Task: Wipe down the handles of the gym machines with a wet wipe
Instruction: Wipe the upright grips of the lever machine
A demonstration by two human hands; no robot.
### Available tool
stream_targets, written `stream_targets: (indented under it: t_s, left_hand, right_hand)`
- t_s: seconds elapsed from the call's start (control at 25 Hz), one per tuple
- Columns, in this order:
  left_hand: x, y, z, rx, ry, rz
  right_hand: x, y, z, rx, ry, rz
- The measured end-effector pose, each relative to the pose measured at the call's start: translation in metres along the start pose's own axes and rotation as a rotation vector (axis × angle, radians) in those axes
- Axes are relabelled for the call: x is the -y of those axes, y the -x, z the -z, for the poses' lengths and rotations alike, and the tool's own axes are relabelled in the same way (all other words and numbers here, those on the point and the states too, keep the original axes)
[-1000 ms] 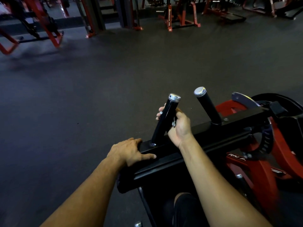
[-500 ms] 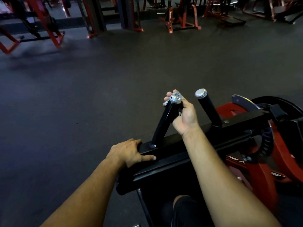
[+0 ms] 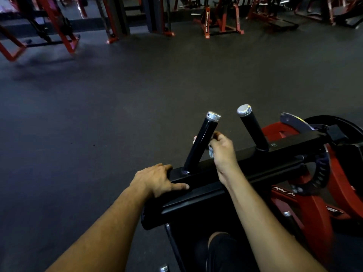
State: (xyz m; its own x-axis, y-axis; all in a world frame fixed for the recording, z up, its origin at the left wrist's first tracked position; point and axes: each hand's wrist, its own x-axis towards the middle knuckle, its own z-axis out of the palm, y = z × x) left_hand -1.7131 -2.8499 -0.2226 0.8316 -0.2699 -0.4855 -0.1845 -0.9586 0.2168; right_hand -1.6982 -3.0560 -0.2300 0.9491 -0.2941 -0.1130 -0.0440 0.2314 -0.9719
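Two black handles with chrome caps stand up from a black crossbar (image 3: 284, 154) of a red gym machine. My right hand (image 3: 222, 152) grips the left handle (image 3: 202, 142) around its middle, fingers curled behind it. A small pale bit of wet wipe (image 3: 210, 152) shows at the palm against the handle. The right handle (image 3: 253, 128) stands free beside it. My left hand (image 3: 157, 179) rests on the crossbar's left end, thumb stretched along the bar, fingers over the far edge.
Red frame and a black weight plate (image 3: 334, 126) lie to the right of the crossbar. Dark rubber floor (image 3: 137, 95) spreads ahead. Several red and black machines (image 3: 216, 22) line the far side. My knee in black fabric (image 3: 222, 250) shows below the bar.
My right hand slid up the left handle to its chrome cap, then back down to the middle. The left hand stayed on the crossbar.
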Motion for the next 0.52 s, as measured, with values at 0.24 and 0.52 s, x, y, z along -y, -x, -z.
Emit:
stream_targets:
  t_s: [0.24,0.52]
  left_hand:
    - [-0.002,0.002,0.003,0.017,0.006,-0.004]
    - [-0.001,0.0,0.001,-0.006,0.0,0.013]
  right_hand:
    - [0.037,0.004,0.004,-0.219,-0.187,0.13]
    - [0.015,0.034,-0.007,-0.29,0.129,0.372]
